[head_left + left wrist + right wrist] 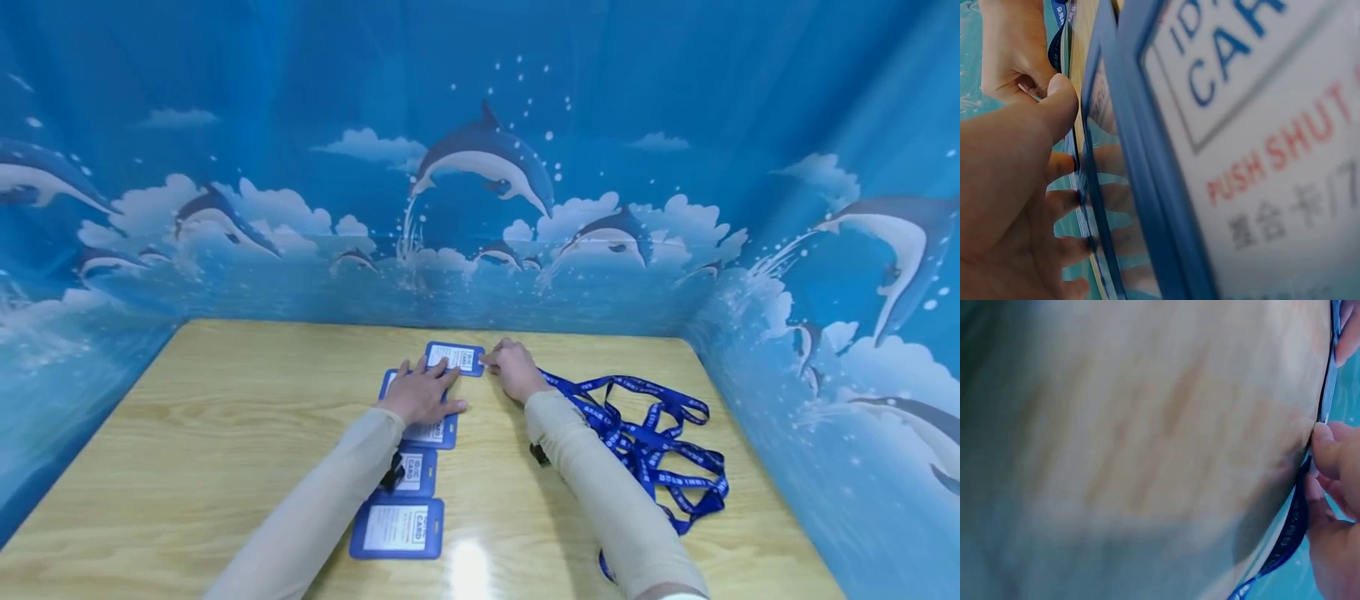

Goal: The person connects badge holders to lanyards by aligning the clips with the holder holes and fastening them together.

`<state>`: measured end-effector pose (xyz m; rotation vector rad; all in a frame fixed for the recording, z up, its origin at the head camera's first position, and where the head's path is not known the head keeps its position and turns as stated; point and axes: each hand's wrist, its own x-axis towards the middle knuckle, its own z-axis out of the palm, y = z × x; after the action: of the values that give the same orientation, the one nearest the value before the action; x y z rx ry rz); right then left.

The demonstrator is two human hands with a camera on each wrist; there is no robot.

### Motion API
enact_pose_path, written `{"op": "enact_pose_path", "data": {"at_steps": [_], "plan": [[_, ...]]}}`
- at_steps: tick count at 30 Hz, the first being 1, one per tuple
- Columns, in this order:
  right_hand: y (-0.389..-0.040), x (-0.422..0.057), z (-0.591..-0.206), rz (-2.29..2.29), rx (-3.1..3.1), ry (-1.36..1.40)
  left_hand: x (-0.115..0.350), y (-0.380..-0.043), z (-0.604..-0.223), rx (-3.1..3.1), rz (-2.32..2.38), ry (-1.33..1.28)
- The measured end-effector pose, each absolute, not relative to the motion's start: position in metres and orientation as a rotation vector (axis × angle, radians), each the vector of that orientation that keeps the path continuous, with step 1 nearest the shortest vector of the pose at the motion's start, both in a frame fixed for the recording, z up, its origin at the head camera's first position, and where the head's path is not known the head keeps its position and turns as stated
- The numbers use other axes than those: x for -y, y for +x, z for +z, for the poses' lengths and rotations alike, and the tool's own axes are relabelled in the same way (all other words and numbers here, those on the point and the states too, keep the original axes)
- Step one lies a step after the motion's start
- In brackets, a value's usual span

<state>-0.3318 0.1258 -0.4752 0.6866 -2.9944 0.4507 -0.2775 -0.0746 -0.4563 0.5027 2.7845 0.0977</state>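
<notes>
Several blue ID card holders (397, 529) with white printed inserts lie in a column on the table. My left hand (420, 393) rests over the upper ones with its fingers spread, the fingertips touching the farthest card holder (463, 348). That hand partly hides the card holder (448, 433) beneath it. At the right end of the farthest holder, my right hand (513, 371) pinches its edge between thumb and curled finger. The right wrist view shows this pinch of the right hand (1338, 481) from the side. A card holder (1260, 144) fills the left wrist view's right side.
A tangled heap of blue printed lanyards (645, 446) lies right of the card holders, partly under my right forearm. The wooden table (247, 417) meets a blue dolphin-print curtain (465, 283) at the back and sides.
</notes>
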Motion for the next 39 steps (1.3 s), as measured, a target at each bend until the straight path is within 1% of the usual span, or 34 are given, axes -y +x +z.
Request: {"op": "enact_pose_path", "data": {"at_steps": [3,7,17,24,29,34,39], "plan": [[-0.325,-0.132,-0.472,0.447,3.061,0.676,0.071,-0.273,-0.458,-2.779,0.102,0.512],[-0.318,-0.145,-0.457,0.499,3.102,0.681,0.066,-0.269,-0.458,-2.784,0.094,0.492],[-0.292,-0.216,-0.424,0.649,3.067,0.49,0.066,-0.271,-0.455,-2.763,0.191,0.429],[-0.266,-0.243,-0.409,0.766,3.013,0.397,0.071,-0.27,-0.457,-2.817,0.157,0.494],[-0.247,-0.258,-0.4,0.725,2.986,0.397,0.077,-0.26,-0.439,-2.873,0.215,0.563],[-0.232,-0.272,-0.4,0.697,2.996,0.401,0.082,-0.247,-0.423,-2.922,0.227,0.563],[-0.221,-0.27,-0.41,0.656,3.058,0.539,0.08,-0.236,-0.418,-2.908,0.291,0.569]]}}
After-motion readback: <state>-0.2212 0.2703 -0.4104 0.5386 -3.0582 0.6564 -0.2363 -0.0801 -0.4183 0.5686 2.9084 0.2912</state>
